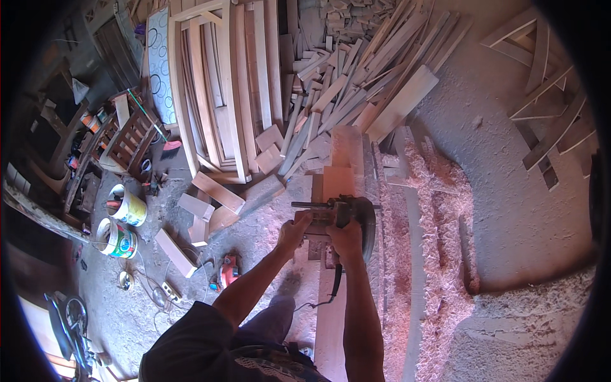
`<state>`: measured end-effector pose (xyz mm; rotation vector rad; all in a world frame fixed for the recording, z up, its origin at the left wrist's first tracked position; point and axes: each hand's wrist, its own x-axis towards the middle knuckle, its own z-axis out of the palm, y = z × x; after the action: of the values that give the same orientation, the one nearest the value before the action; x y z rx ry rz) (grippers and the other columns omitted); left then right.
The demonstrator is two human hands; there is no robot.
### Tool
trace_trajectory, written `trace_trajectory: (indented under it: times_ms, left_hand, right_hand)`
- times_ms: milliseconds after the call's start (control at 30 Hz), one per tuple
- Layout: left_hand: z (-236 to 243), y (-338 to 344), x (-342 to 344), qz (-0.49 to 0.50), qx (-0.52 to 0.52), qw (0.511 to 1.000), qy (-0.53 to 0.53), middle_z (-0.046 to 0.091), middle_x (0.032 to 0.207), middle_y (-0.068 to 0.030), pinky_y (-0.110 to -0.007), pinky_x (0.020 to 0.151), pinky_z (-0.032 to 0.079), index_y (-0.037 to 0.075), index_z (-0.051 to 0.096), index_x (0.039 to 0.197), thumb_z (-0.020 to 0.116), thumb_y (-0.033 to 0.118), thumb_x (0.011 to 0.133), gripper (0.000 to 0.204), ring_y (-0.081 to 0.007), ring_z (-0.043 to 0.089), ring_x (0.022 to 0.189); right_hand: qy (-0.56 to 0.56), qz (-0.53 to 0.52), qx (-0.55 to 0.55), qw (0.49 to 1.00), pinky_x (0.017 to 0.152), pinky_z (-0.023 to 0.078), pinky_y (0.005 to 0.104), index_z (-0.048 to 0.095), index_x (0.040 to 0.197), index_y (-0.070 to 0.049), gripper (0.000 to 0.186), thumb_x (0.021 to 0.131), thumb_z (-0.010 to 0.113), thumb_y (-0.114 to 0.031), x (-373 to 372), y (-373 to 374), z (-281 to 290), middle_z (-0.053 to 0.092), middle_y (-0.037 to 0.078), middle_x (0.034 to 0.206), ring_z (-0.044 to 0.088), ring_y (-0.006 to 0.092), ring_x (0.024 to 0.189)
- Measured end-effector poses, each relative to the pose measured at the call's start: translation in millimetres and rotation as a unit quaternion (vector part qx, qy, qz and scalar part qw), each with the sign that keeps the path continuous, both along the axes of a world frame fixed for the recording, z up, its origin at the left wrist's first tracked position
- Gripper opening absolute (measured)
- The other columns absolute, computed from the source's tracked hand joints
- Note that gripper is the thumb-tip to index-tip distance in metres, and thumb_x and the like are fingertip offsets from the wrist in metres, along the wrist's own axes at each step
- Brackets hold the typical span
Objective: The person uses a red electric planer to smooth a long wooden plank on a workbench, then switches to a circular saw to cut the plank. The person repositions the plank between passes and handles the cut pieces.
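Ahead of me, both hands grip a dark corded power tool [364, 219] that looks like a handheld circular saw, with a round housing on its right side. My right hand [347, 242] is wrapped round its rear handle. On the tool's left side, my left hand [294, 233] is closed on its front part, near a thin metal rod. The tool sits over a pale wooden board [338, 180]. Beneath my right arm a long plank [331, 331] runs toward me. The tool's black cord [337, 280] hangs down beside my right wrist. Its blade is hidden.
Curly wood shavings [439, 235] cover beams to the right. Stacked lumber [356, 83] and tall wooden frames [242, 95] fill the far side. At left are two buckets [130, 207], loose blocks [175, 253], a red power tool [229, 270] and an extension socket [170, 291] with cables.
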<state>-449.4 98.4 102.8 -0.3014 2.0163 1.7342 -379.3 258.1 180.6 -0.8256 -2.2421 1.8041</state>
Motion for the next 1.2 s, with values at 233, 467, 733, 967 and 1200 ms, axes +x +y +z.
trace_trajectory:
  times_ms: [233, 467, 733, 967, 1200]
  left_hand:
    - [-6, 7, -20, 0.006, -0.013, 1.0, 0.01, 0.059, 0.069, -0.0014, -0.027, 0.043, 0.042, 0.001, 0.066, 0.095, 0.072, 0.074, 0.084, 0.074, -0.0092, 0.054, 0.05]
    - [-5, 14, -40, 0.009, -0.011, 1.0, 0.006, 0.063, 0.07, -0.0072, -0.031, 0.048, 0.048, -0.006, 0.068, 0.098, 0.076, 0.073, 0.08, 0.081, -0.0167, 0.062, 0.055]
    - [-2, 22, -63, 0.017, -0.01, 1.0, -0.002, 0.063, 0.07, -0.0075, -0.031, 0.048, 0.047, -0.006, 0.068, 0.1, 0.076, 0.071, 0.08, 0.079, -0.0165, 0.061, 0.054]
    - [-6, 29, -81, 0.029, -0.014, 0.999, 0.004, 0.063, 0.071, -0.0081, -0.032, 0.048, 0.048, -0.006, 0.068, 0.099, 0.077, 0.071, 0.08, 0.08, -0.0167, 0.061, 0.055]
    - [-11, 35, -96, 0.025, -0.006, 1.0, 0.007, 0.065, 0.072, -0.0099, -0.033, 0.05, 0.048, -0.005, 0.069, 0.098, 0.076, 0.073, 0.079, 0.08, -0.0178, 0.063, 0.057]
  right_hand:
    - [0.002, 0.001, -0.012, 1.0, 0.081, 0.055, 0.042, 0.071, 0.108, 0.003, 0.038, 0.075, 0.068, -0.015, -20, 5, 0, 0.074, 0.02, 0.091, 0.074, 0.0334, 0.087]
    - [-0.006, -0.005, -0.002, 1.0, 0.081, 0.055, 0.0416, 0.071, 0.108, 0.004, 0.038, 0.075, 0.069, -0.016, -42, 14, -9, 0.074, 0.02, 0.09, 0.074, 0.0319, 0.088]
    - [0.018, -0.009, -0.006, 1.0, 0.057, 0.047, 0.0327, 0.065, 0.095, -0.001, 0.02, 0.077, 0.07, -0.007, -68, 20, -12, 0.066, 0.008, 0.078, 0.062, 0.0172, 0.065]
    - [-0.03, 0.006, -0.011, 0.999, 0.08, 0.055, 0.0398, 0.07, 0.111, 0.003, 0.04, 0.076, 0.07, -0.017, -85, 28, -10, 0.075, 0.017, 0.092, 0.073, 0.0272, 0.087]
    - [-0.018, 0.0, -0.01, 1.0, 0.079, 0.055, 0.0381, 0.07, 0.112, 0.002, 0.039, 0.078, 0.069, -0.015, -98, 30, -2, 0.074, 0.016, 0.091, 0.072, 0.0238, 0.086]
